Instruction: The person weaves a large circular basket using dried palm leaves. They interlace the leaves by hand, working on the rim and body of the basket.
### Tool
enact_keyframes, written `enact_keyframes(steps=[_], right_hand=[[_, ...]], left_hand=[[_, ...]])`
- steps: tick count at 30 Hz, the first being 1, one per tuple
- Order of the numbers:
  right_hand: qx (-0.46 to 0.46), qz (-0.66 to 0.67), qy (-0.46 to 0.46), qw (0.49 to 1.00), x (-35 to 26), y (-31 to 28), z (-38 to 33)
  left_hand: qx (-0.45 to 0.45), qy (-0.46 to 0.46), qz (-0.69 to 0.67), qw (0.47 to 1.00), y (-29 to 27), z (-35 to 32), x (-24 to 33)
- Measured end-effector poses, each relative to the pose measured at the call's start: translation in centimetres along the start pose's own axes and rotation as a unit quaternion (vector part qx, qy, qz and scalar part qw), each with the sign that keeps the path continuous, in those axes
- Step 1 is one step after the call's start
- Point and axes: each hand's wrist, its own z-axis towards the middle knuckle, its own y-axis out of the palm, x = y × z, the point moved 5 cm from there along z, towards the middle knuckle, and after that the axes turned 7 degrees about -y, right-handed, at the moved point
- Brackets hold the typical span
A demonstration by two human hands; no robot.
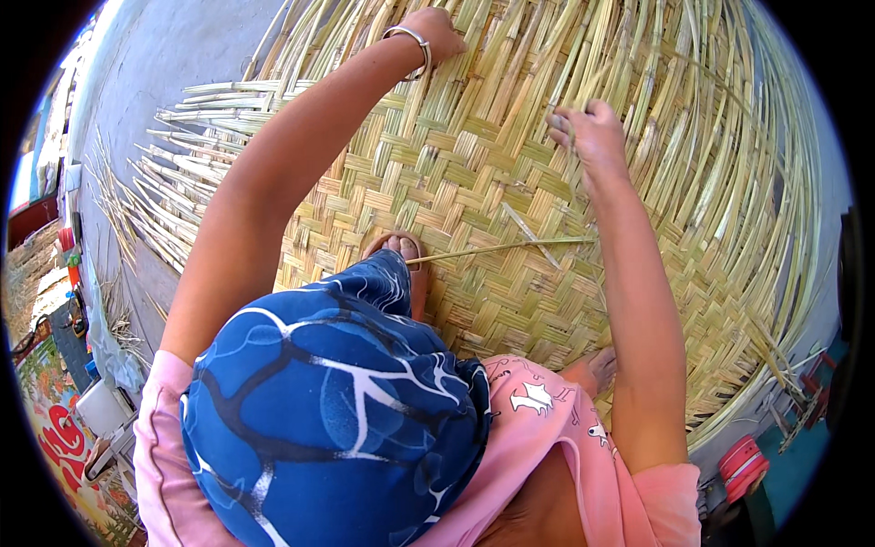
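A thin strip (572, 155) is pinched in the right hand (592, 137); the left hand (436, 35) is pressed, fingers bent, onto the woven mat (437, 182) beneath both. Strips seem light, springy, best gripped near the weave.

Woven mat (456, 182) of pale yellow-green split strips, lying flat beneath your hands; unwoven ends fan out beyond your left hand (436, 35). Your right hand (592, 137) pinches one loose strip (572, 173).
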Motion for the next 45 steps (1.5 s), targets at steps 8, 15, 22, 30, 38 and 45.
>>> enact_keyframes(steps=[8, 15, 22, 30, 38, 45], right_hand=[[-0.055, -0.173, -0.019, 0.983, -0.2, 4.0, 5.0], [-0.07, -0.243, -0.021, 0.967, -0.6, 4.5, 6.5], [-0.025, 0.023, -0.011, 0.999, -0.6, 4.3, 4.3], [0.068, 0.148, -0.013, 0.987, -0.5, 5.2, 0.6], [0.083, 0.18, 0.028, 0.98, 0.1, 4.4, 0.9], [0.067, 0.126, 0.009, 0.99, -0.8, 5.0, -0.1]], left_hand=[[-0.198, -0.094, -0.191, 0.957, 0.4, -0.9, -0.6], [-0.283, 0.006, -0.502, 0.817, -0.5, -3.2, 1.3], [-0.495, -0.11, -0.637, 0.58, 0.6, -3.3, 3.6], [-0.492, 0.096, -0.369, 0.783, 1.7, -2.1, 5.2], [-0.398, -0.011, -0.322, 0.859, 3.6, -0.5, 6.2], [-0.448, -0.018, -0.277, 0.85, 5.0, 1.3, 6.4]])
